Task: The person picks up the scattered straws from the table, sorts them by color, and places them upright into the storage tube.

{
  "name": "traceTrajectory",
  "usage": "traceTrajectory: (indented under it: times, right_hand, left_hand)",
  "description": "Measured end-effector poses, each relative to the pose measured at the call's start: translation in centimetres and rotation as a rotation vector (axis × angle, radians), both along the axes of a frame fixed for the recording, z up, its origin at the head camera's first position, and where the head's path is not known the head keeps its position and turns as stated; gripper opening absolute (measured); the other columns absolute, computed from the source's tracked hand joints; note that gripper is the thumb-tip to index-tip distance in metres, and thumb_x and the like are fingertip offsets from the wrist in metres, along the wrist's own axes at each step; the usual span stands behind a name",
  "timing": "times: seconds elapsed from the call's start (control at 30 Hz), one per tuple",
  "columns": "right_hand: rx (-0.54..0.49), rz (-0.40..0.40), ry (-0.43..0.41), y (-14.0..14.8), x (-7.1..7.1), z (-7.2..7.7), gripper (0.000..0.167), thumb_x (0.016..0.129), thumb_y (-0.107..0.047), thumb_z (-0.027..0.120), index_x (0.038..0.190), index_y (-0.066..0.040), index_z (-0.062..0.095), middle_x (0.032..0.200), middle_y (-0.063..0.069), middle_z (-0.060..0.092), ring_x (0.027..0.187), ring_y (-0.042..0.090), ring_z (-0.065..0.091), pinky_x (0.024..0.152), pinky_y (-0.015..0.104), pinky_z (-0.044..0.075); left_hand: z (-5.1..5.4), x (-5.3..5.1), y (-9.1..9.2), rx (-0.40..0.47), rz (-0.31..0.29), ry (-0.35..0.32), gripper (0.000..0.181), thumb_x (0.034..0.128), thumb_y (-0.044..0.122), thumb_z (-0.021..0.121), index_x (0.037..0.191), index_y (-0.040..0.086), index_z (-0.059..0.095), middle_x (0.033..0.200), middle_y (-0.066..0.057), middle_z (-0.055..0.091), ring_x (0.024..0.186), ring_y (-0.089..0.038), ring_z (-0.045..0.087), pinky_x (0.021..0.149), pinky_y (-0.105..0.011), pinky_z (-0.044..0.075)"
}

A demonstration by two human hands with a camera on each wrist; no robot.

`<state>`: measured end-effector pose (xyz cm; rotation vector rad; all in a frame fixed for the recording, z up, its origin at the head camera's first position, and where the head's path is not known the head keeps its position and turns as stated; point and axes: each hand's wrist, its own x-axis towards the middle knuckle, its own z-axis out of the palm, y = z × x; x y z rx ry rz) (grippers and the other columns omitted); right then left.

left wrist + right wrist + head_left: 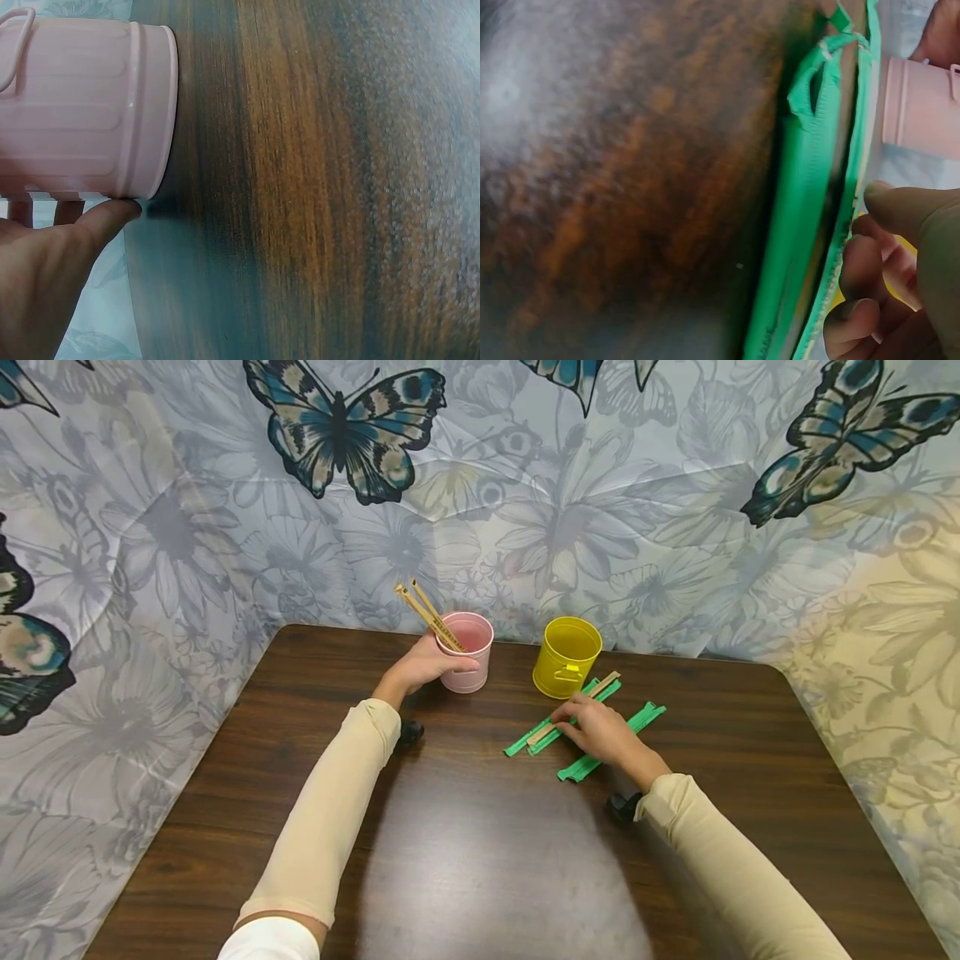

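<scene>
Sleeves (322,810): cream, nearest me, reaching in from both sides of the near edge.
Pink bucket (480,672): upright near the counter's far edge, left of centre.
Bamboo sticks (426,610): inside the pink bucket, tilted out over its left rim; likely just leaning because the bucket is wide.
Left hand (423,667): wrapped round the pink bucket's left side, thumb across the front; probably keeps it from tipping.
Right hand (600,731): fingers bent, narrow gap, at the pale stick; can't tell if it's pinched.
Pale stick (607,682): lies diagonally along green strips (519,746), under the right fingers.
Green wrapper (645,717): apart from those, nearer the right wrist, roughly parallel.
Yellow bucket (547,668): upright, just beyond the pale stick, handle facing us; neither hand on it.
Counter (480,860): dark wood grain, carries it all.
Backdrop (562,518): butterfly-and-flower cloth behind the far edge.
</scene>
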<state>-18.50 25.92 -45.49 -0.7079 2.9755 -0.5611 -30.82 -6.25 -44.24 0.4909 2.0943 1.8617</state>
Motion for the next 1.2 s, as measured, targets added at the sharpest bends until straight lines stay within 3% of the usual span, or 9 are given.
traceTrajectory:
  times: [0.2,0.63,0.93,1.2]
  right_hand:
    - [0.004,-0.001,-0.014,-0.03,0.08,-0.47,0.018,0.099,-0.015,0.067,0.115,-0.013,0.074,0.115,0.009,0.065,0.097,0.027,0.067,0.079,0.044,0.058]
    - [0.019,0.045,-0.096,0.2,0.28,0.45,0.017,0.096,-0.006,0.069,0.112,-0.008,0.069,0.115,0.014,0.058,0.097,0.027,0.063,0.082,0.044,0.057]
    - [-0.005,0.074,-0.093,0.37,0.13,0.34,0.016,0.095,-0.004,0.069,0.111,-0.007,0.064,0.116,0.013,0.06,0.103,0.03,0.064,0.086,0.046,0.057]
    - [0.003,0.088,-0.09,0.3,0.03,0.3,0.019,0.095,-0.006,0.069,0.114,-0.008,0.069,0.108,0.01,0.059,0.096,0.024,0.062,0.081,0.042,0.056]
  left_hand:
    - [-0.22,-0.09,-0.06,0.015,-0.011,0.008,0.083,0.0799,0.003,0.084,0.15,0.016,0.041,0.143,-0.013,0.056,0.132,-0.027,0.055,0.112,-0.041,0.047]
    - [-0.34,-0.06,0.04,0.021,0.001,0.005,0.081,0.0794,0.002,0.084,0.148,0.016,0.043,0.141,-0.012,0.058,0.131,-0.026,0.056,0.112,-0.042,0.046]
    - [-0.33,-0.03,0.04,0.012,0.007,0.017,0.081,0.0785,0.004,0.085,0.147,0.016,0.044,0.14,-0.012,0.058,0.129,-0.026,0.057,0.11,-0.041,0.047]
    - [-0.48,-0.06,-0.03,0.008,0.013,0.015,0.08,0.0784,0.004,0.085,0.146,0.016,0.044,0.139,-0.013,0.059,0.128,-0.026,0.057,0.11,-0.041,0.047]
